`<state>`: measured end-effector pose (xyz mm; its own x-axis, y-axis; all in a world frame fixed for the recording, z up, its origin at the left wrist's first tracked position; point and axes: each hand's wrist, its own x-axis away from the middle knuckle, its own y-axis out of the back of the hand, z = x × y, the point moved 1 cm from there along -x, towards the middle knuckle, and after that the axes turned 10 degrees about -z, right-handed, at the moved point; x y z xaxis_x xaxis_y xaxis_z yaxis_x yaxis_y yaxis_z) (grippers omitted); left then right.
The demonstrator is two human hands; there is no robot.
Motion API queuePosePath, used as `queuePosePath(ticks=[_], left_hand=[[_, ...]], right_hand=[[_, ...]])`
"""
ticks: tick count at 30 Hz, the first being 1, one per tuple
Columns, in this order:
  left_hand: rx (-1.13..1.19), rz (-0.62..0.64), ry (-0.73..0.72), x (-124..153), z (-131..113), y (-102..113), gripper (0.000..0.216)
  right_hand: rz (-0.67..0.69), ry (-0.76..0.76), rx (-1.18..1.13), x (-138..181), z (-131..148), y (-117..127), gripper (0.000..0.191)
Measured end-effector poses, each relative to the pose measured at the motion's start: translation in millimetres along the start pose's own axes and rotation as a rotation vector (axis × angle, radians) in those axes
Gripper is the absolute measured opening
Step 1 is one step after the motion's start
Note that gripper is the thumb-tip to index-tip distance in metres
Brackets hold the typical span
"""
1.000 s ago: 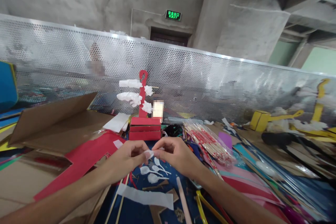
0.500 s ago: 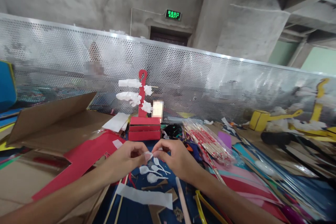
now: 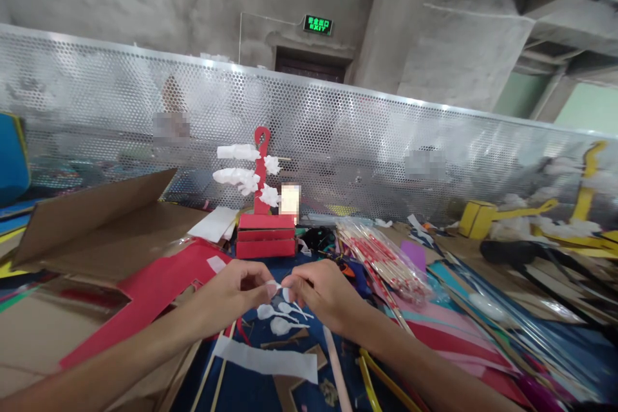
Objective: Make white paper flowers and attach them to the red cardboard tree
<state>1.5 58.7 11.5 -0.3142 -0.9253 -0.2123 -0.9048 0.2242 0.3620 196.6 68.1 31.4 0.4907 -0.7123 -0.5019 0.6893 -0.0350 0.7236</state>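
My left hand (image 3: 236, 293) and my right hand (image 3: 321, 293) meet over the table, fingertips pinched together on a small piece of white paper (image 3: 274, 286). Just beneath them lie several white spoon-shaped paper cutouts (image 3: 280, 317) on a dark blue sheet. Behind the hands stands a red cardboard model (image 3: 264, 206): a stepped red base with an upright red post that carries white crumpled paper tufts.
A white paper strip (image 3: 268, 360) lies near the front. Red card (image 3: 159, 290) and brown cardboard (image 3: 96, 219) cover the left. A bag of wooden skewers (image 3: 386, 261) lies to the right. A perforated metal screen (image 3: 362, 141) closes off the back.
Both hands have drifted slightly lower and closer together, still pinching the white paper piece. Nothing else on the table moved.
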Motion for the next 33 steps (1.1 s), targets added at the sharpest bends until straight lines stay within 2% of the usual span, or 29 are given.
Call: queuePosePath(ticks=[3,11,16,22,23,27,33], left_hand=[[-0.003,0.009,0.010,-1,-1,2,0.032],[0.003,0.007,0.025,0,-3,0,0.034],[0.001,0.015,-0.005,1,-5,0,0.034],[0.003,0.013,0.007,0,-1,0,0.032],[0.001,0.014,0.008,-1,1,-1,0.032],[-0.044,0.009,0.007,-2,7,-1,0.031],[-0.059,0.024,0.025,-1,0,0,0.032]], right_hand=[[-0.045,0.035,-0.055,-1,6,2,0.016],[-0.049,0.016,-0.022,-2,7,3,0.010],[-0.061,0.053,0.029,-1,2,2,0.021],[0.037,0.049,0.059,0,-7,-1,0.045],[0.039,0.049,0.049,1,-6,-1,0.043],[-0.018,0.076,-0.026,0,2,1,0.018],[-0.045,0.123,-0.001,0,5,1,0.009]])
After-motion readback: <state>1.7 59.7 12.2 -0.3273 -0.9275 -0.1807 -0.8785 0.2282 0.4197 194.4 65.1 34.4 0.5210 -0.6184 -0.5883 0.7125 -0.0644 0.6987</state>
